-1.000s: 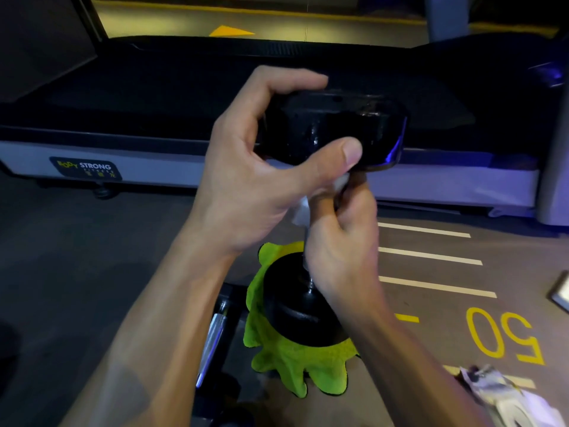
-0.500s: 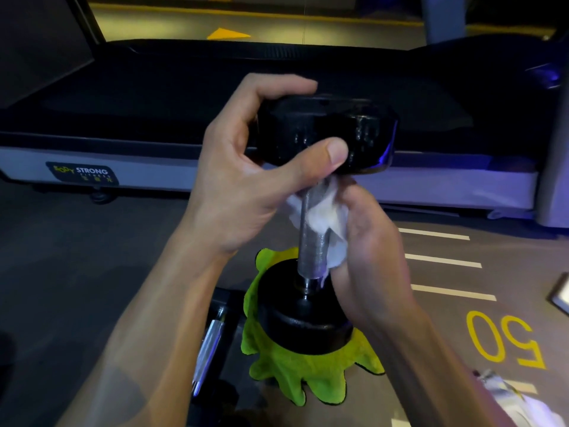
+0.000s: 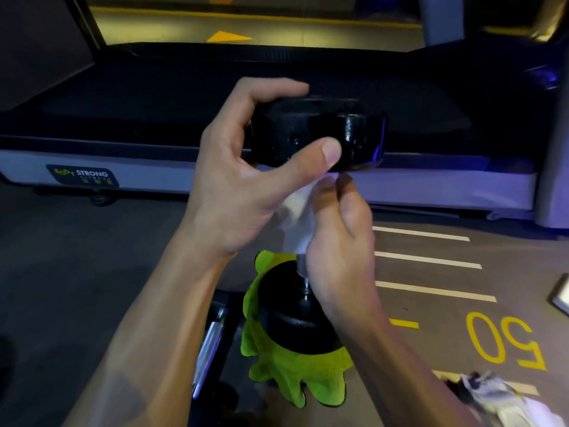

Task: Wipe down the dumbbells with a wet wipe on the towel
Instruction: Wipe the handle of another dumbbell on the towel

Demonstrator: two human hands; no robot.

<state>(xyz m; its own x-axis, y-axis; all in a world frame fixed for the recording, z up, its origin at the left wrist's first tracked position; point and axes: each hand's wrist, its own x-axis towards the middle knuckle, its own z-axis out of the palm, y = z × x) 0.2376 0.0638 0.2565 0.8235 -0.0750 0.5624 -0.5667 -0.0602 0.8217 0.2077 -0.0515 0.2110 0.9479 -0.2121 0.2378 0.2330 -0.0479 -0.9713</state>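
Dark grey floor [image 3: 77, 272] with white stripes and a yellow "50" painted at right. Lying on it: a lime-green towel [image 3: 295, 377] with a dumbbell [image 3: 292, 318] standing upright on it, a treadmill [image 3: 154, 118] along the far side, crumpled wrappers [image 3: 505, 399] at lower right.

dumbbell [image 3: 308, 140] upright on towel [image 3: 295, 374], hands gripping

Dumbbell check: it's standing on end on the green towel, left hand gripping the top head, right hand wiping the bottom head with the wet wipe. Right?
Not quite. The head view shows the right hand wrapping the wet wipe around the handle, just under the top head, not on the bottom head. The rest holds: the dumbbell stands on end on the green towel, left hand gripping the top head.
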